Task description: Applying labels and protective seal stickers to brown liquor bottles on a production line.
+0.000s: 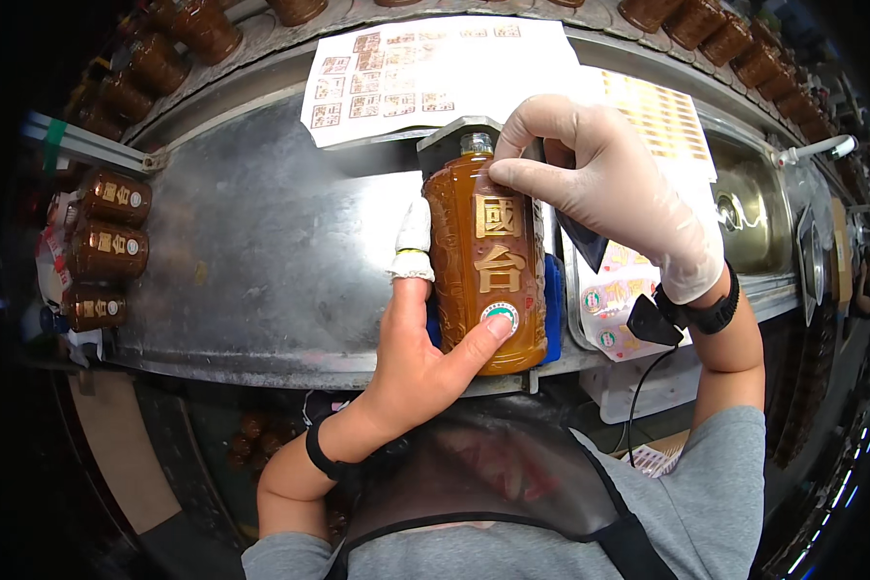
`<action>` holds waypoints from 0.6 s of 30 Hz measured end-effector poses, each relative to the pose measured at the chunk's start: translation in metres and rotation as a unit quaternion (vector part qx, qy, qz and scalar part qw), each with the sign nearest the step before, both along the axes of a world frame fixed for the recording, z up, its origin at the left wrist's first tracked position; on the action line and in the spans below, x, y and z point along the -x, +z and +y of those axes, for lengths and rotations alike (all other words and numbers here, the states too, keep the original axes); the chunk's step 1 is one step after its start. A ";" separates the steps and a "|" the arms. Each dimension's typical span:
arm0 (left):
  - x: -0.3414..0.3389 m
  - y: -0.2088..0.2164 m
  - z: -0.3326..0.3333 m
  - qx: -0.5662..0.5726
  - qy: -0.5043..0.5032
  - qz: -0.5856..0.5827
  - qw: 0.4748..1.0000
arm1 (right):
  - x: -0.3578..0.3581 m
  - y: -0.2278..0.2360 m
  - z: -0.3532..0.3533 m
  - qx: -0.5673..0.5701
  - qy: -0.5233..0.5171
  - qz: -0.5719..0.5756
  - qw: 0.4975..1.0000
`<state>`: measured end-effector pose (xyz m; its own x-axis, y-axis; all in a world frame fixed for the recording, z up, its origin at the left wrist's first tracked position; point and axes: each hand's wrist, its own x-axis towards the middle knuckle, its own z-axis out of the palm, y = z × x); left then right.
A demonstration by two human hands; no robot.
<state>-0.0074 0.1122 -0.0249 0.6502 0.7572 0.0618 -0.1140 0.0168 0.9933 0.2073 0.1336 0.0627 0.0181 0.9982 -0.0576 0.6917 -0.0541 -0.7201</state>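
An amber-brown bottle with large gold characters lies on its back in a holder with blue padding, its clear neck pointing away from me. My left hand grips its lower part, the thumb pressing on a round white-and-green sticker and the index finger, in a white finger cover, along the left side. At the bottle's upper right shoulder, my right hand, in a translucent glove, has thumb and index finger pinched together. Whatever lies between those fingertips is too small or hidden to make out.
Brown bottles lie stacked at the left edge of the metal bench. A white sheet with brown stickers is behind the holder, a gold-striped sheet to the right. Sticker sheets sit beside a sink. More bottles line the far conveyor.
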 end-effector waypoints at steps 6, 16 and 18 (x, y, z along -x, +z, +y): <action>0.000 0.002 -0.002 0.022 -0.012 0.027 0.999 | -0.002 -0.005 0.001 -0.024 0.012 0.005 1.000; -0.001 0.002 -0.002 0.011 -0.009 0.006 1.000 | -0.003 -0.009 0.001 -0.040 0.023 0.025 0.999; 0.000 0.003 -0.002 0.015 -0.009 0.007 1.000 | -0.003 -0.010 0.001 -0.044 0.024 0.027 0.998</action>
<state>-0.0072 0.1103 -0.0221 0.6639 0.7472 0.0294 -0.0987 0.0486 0.9939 0.2100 0.1351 0.0527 -0.0304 0.9991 0.0310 0.6514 0.0433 -0.7575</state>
